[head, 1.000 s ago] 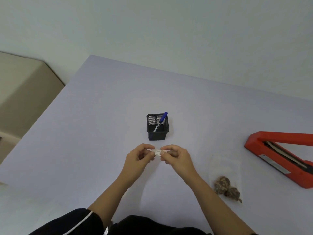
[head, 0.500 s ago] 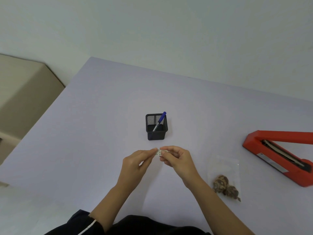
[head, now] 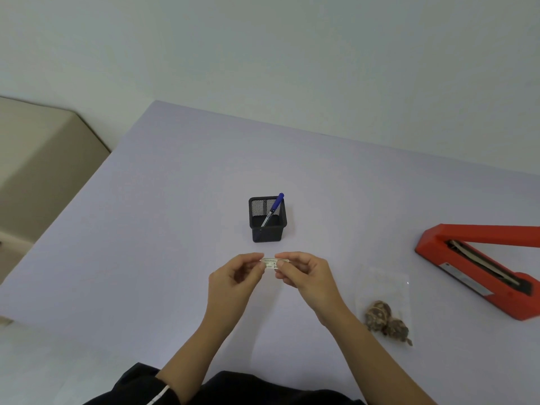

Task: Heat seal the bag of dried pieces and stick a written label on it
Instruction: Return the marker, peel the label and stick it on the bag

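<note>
Lying on pale table [head: 146, 258]: red heat sealer [head: 479, 264] far right, arm raised; clear bag [head: 384, 305] of dried pieces beside right forearm. Standing behind hands: black mesh holder [head: 267, 219] with blue pen [head: 273, 209]. Pinching small label [head: 271, 263] between left hand [head: 233, 283] and right hand [head: 305, 277], above table. Showing dark marks, too small to read.

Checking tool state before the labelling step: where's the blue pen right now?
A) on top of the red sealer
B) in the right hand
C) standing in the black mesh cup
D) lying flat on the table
C: the blue pen leans inside the black mesh cup, while the left hand and right hand pinch only the small label between them.
</note>
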